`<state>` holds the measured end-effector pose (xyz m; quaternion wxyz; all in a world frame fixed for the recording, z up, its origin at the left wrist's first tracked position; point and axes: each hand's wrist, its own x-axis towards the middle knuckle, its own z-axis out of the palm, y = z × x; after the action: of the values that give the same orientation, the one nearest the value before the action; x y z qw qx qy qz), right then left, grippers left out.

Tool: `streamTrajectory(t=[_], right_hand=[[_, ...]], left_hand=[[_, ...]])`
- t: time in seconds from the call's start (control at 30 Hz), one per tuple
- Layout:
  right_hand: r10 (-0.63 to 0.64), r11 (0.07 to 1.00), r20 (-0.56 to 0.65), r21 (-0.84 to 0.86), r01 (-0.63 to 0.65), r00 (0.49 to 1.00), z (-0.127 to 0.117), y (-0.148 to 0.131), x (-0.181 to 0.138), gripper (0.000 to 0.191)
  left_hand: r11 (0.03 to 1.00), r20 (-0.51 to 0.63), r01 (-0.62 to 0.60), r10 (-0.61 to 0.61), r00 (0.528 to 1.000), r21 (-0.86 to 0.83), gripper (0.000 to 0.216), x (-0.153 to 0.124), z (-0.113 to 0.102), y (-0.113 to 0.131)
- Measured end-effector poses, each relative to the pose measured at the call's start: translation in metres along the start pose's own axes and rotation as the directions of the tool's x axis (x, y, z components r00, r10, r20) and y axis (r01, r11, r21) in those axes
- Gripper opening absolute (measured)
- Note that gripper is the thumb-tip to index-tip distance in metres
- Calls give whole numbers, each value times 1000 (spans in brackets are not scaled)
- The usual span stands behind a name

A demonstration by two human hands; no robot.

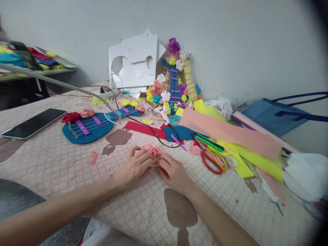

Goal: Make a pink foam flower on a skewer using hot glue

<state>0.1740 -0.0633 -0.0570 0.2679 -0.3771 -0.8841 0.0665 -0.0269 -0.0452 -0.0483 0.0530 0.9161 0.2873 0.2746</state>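
Between my two hands is a small pink paper flower (153, 150), its pointed petals spreading upward. My left hand (139, 163) closes on its left side, fingers bent around the base. From the right, my right hand (173, 169) pinches the lower part with thumb and fingers. Both hands rest low over the quilted tablecloth (138, 208). Behind them lies a blue toy guitar (102, 128) with purple strips, strings, and red, pink and yellow paper flowers. A white glue gun (163, 114) stands beyond the hands, its black cord curving toward them.
Red-handled scissors (211, 162), a green cutter (208, 141) and yellow and pink crepe paper (230, 131) lie to the right. A tablet (34, 123) is at left. Decorated guitars (174, 82) and white cut-out board (133, 61) lean on the wall. A white cable (64, 82) crosses the left side.
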Motion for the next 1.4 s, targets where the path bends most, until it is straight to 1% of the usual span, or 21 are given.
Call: streamTrajectory(t=[0.23, 0.4, 0.5, 0.77, 0.87, 1.2, 1.4], right_hand=[[-20, 997, -10, -70, 19, 1000, 2, -1, 1, 11], [-20, 994, -5, -105, 20, 1000, 4, -1, 1, 10], [-28, 993, -2, -119, 28, 1000, 4, 1, 1, 11], [-18, 998, -9, -68, 18, 1000, 4, 3, 0, 19], [-8, 999, 2, -51, 9, 1000, 3, 4, 0, 21], [14, 999, 16, -50, -13, 1000, 3, 4, 1, 18], [10, 999, 14, -51, -10, 1000, 4, 4, 1, 19]], left_hand=[[1000, -21, -3, 3, 1000, 14, 12, -1, 0, 1], [1000, 1, 1, -1, 1000, 17, 10, -2, -1, 1], [1000, -6, 6, -6, 1000, 23, 10, -2, -2, 1], [999, -35, -33, 34, 999, 35, 12, -2, -4, 2], [999, -35, -19, 20, 999, 47, 16, -3, -4, 2], [996, -49, 4, 1, 999, 90, 12, -2, -6, 3], [989, -78, -19, 30, 997, 145, 13, -2, -3, 3]])
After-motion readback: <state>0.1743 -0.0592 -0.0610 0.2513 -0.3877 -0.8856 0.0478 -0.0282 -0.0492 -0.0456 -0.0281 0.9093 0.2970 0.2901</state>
